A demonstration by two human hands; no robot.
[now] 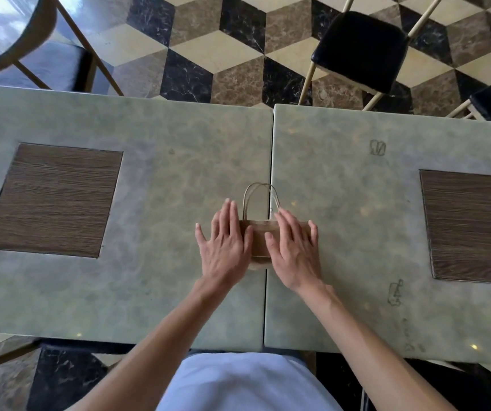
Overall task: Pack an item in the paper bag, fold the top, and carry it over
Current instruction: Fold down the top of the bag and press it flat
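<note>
A small brown paper bag [260, 241] lies flat on the table, across the seam between two tabletops, its thin handles [256, 194] pointing away from me. My left hand [223, 241] rests palm down on the bag's left side, fingers spread. On the bag's right side my right hand [293, 247] presses flat in the same way. Both hands cover most of the bag; only its middle strip and handles show. No item is visible outside the bag, and what is inside cannot be seen.
Two pale green marbled tabletops [149, 179] meet at a seam [269, 161], each with a dark wood inlay [51, 200]. Chairs stand beyond the far edge: a black-seated one [359, 51] at upper right and a wooden one [36, 37] at upper left.
</note>
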